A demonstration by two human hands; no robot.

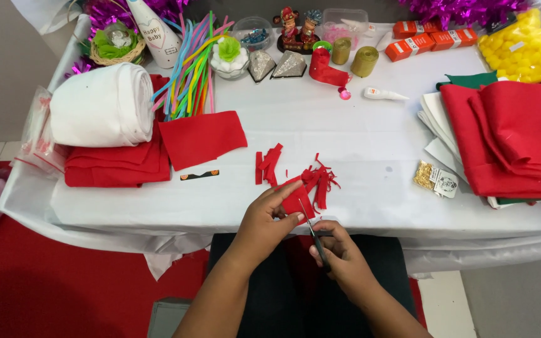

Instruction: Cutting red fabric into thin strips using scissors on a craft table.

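My left hand (264,219) pinches a small piece of red felt (297,201) at the table's front edge. Gripped in my right hand (339,250) are small scissors (313,236), their blades pointing up into the felt piece. Just beyond the hands lies a heap of cut red felt strips (317,178), with a few more strips (269,164) to its left.
A white-covered table (358,144) holds a red felt square (203,138), a white fabric roll (104,105) on folded red felt, coloured pipe cleaners (189,69), a glue tube (383,94), ribbon spools, stacked red felt (515,134) at right, a yellow pompom bag (524,50), and orange boxes.
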